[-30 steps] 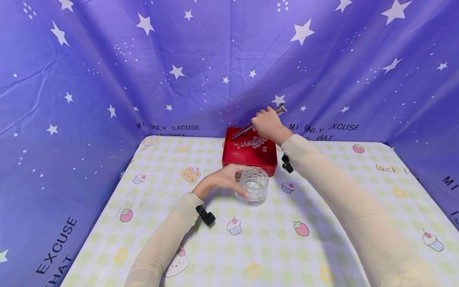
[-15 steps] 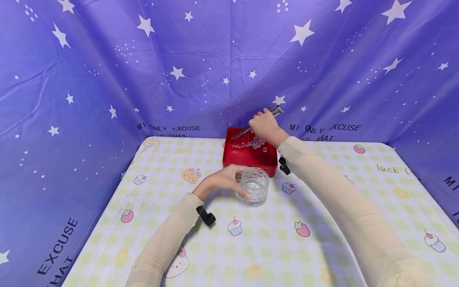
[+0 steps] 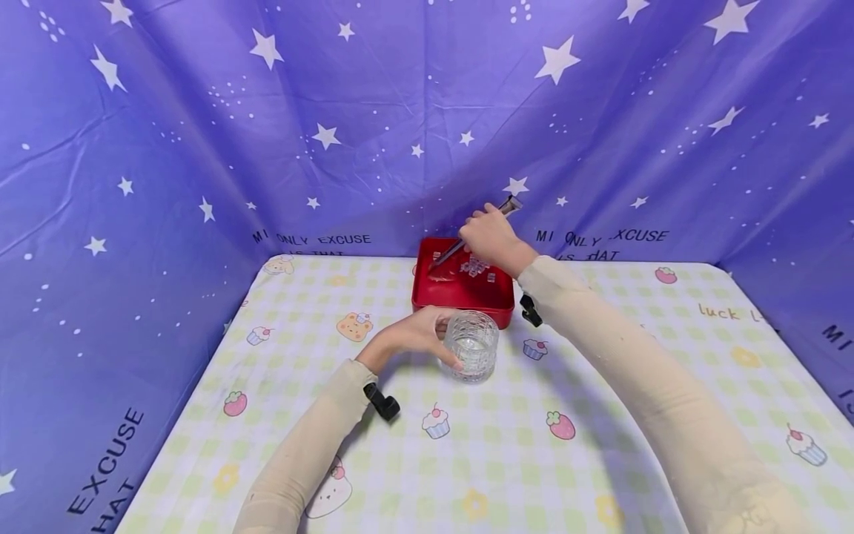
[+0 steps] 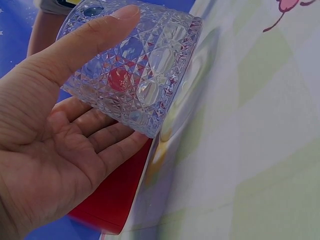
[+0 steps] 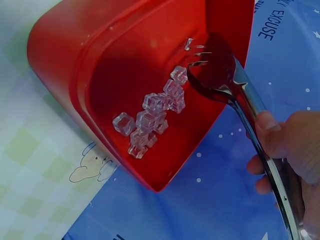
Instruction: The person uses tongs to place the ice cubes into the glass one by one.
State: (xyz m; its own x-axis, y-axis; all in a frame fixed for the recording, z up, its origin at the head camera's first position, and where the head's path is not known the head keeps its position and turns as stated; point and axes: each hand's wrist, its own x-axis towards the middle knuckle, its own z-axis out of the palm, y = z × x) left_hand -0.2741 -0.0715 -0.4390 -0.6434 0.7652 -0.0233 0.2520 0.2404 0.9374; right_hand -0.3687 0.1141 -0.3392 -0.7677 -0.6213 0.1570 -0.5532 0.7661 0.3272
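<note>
My left hand holds a clear cut-glass tumbler upright on the table, in front of the red tray. In the left wrist view, the thumb lies on one side of the tumbler and the fingers on the other. My right hand grips metal serving tongs by the arms. Their fork-and-spoon head is down inside the tray, near its back left. Clear cubes lie clustered beside the head in the right wrist view. Whether a cube is between the tips I cannot tell.
The table has a green-and-white checked cloth with cartoon prints. A purple starry curtain hangs right behind the tray and along both sides. Each wrist wears a black strap mount.
My right hand has shifted slightly left and down with the tongs. Cubes at the tray's left side have moved; one now shows near the back left corner. The left hand and tumbler stay put.
</note>
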